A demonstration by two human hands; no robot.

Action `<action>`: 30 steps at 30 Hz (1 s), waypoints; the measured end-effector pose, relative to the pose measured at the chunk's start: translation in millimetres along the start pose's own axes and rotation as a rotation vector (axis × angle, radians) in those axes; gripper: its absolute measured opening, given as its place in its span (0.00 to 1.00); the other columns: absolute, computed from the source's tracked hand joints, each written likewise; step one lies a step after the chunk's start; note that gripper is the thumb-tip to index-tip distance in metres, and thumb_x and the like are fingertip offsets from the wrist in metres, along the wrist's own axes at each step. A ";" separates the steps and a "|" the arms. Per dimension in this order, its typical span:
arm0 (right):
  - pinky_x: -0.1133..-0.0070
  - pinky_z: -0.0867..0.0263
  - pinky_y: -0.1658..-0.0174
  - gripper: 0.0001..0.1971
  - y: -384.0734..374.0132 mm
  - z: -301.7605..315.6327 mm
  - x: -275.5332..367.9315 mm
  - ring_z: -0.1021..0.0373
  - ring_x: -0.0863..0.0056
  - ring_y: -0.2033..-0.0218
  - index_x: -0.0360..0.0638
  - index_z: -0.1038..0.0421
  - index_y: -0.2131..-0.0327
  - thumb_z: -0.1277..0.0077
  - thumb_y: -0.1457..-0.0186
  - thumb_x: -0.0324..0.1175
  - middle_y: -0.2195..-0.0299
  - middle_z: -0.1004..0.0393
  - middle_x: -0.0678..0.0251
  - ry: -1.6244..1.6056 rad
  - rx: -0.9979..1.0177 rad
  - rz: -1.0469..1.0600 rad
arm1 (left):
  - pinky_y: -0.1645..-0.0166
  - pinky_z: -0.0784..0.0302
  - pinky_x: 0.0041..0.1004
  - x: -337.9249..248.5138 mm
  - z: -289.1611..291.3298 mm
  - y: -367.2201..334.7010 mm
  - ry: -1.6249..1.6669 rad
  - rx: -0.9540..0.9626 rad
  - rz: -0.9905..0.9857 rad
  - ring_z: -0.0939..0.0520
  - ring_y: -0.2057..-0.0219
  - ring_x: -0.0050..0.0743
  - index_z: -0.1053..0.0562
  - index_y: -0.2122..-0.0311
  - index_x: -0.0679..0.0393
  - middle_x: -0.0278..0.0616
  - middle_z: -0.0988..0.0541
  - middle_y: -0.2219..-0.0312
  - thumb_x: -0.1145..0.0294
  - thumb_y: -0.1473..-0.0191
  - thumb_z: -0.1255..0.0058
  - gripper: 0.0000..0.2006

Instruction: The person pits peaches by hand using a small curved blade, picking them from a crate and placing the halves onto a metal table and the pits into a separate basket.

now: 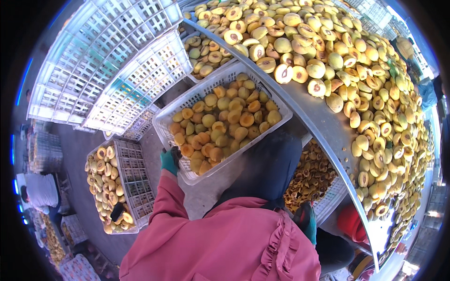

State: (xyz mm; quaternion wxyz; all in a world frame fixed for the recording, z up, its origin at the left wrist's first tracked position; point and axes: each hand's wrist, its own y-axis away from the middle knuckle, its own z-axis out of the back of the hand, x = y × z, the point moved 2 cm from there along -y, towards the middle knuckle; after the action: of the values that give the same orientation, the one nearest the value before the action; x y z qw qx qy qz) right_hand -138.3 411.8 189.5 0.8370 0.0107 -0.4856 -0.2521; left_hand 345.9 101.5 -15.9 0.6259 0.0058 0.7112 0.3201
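My left hand [170, 160], in a teal and dark glove, grips the near left rim of a white plastic crate [161, 133]. The crate sits tilted against my knee and is partly filled with yellow fruit halves [225, 119] that look like apricots or peaches. Close to my right thigh is my right hand [304, 219], gloved in the same colours, beside a crate of brownish fruit pieces [309, 175]. My sleeve and body partly cover it, and its fingers do not show clearly.
A metal-edged table [311, 105] heaped with halved fruit [328, 51] curves along the right. Stacked white crates [103, 56] rise at the upper left. Another filled crate [133, 182] rests on the floor, a dark object [117, 211] on its fruit. A red bucket [351, 224] stands under the table.
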 end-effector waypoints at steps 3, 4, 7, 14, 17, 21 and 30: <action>0.82 0.45 0.78 0.09 3.9 -2.5 12.4 0.45 0.83 0.81 0.50 0.38 0.69 0.57 0.36 0.40 0.78 0.41 0.76 -0.085 -0.131 -0.061 | 0.81 0.29 0.33 -11.4 5.6 -10.8 0.152 0.254 0.229 0.29 0.85 0.29 0.29 0.65 0.56 0.35 0.30 0.81 0.63 0.43 0.48 0.08; 0.82 0.45 0.78 0.08 6.7 1.5 19.7 0.44 0.83 0.81 0.51 0.38 0.69 0.56 0.37 0.40 0.78 0.41 0.77 -0.098 -0.126 -0.075 | 0.81 0.30 0.34 -3.5 16.3 -6.2 0.150 0.240 0.185 0.29 0.85 0.30 0.29 0.67 0.56 0.35 0.31 0.82 0.63 0.43 0.49 0.08; 0.82 0.44 0.78 0.10 17.1 10.3 -10.5 0.43 0.83 0.82 0.53 0.37 0.69 0.54 0.38 0.44 0.78 0.40 0.77 -0.972 -0.081 -0.726 | 0.82 0.29 0.35 10.2 5.8 4.0 0.082 0.240 0.158 0.30 0.86 0.32 0.30 0.70 0.54 0.34 0.33 0.85 0.63 0.42 0.50 0.08; 0.83 0.42 0.76 0.11 6.3 -6.3 -21.4 0.41 0.83 0.80 0.52 0.36 0.66 0.53 0.38 0.47 0.76 0.38 0.75 -0.686 -0.056 -0.659 | 0.82 0.31 0.37 -31.3 -11.9 46.3 0.079 0.177 0.222 0.32 0.88 0.31 0.33 0.72 0.53 0.32 0.35 0.86 0.68 0.41 0.53 0.07; 0.83 0.43 0.75 0.12 5.1 -7.0 -14.4 0.41 0.83 0.80 0.51 0.35 0.66 0.53 0.38 0.47 0.77 0.38 0.76 -0.556 -0.006 -0.602 | 0.81 0.30 0.39 -23.8 5.3 24.7 0.133 0.256 0.257 0.30 0.86 0.33 0.32 0.72 0.54 0.34 0.33 0.85 0.67 0.41 0.51 0.08; 0.84 0.43 0.76 0.10 -8.7 -13.0 -4.0 0.41 0.84 0.80 0.51 0.35 0.65 0.53 0.38 0.45 0.78 0.38 0.76 -0.900 -0.017 -0.798 | 0.80 0.30 0.38 -28.8 0.4 7.7 -0.026 0.267 0.262 0.30 0.86 0.32 0.32 0.73 0.53 0.33 0.33 0.86 0.66 0.41 0.50 0.09; 0.84 0.43 0.77 0.08 -25.4 -26.4 5.7 0.42 0.84 0.82 0.52 0.37 0.64 0.52 0.39 0.42 0.79 0.40 0.77 -0.486 0.027 -0.533 | 0.71 0.24 0.40 -28.9 12.3 2.9 -0.048 0.279 0.235 0.23 0.77 0.36 0.31 0.62 0.57 0.37 0.27 0.79 0.64 0.41 0.49 0.08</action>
State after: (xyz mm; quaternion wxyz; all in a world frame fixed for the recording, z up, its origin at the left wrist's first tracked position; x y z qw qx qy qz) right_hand -124.8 381.2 173.5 0.6017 0.0875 -0.6539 -0.4502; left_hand 362.0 97.6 10.9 0.5942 0.1833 0.7278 0.2892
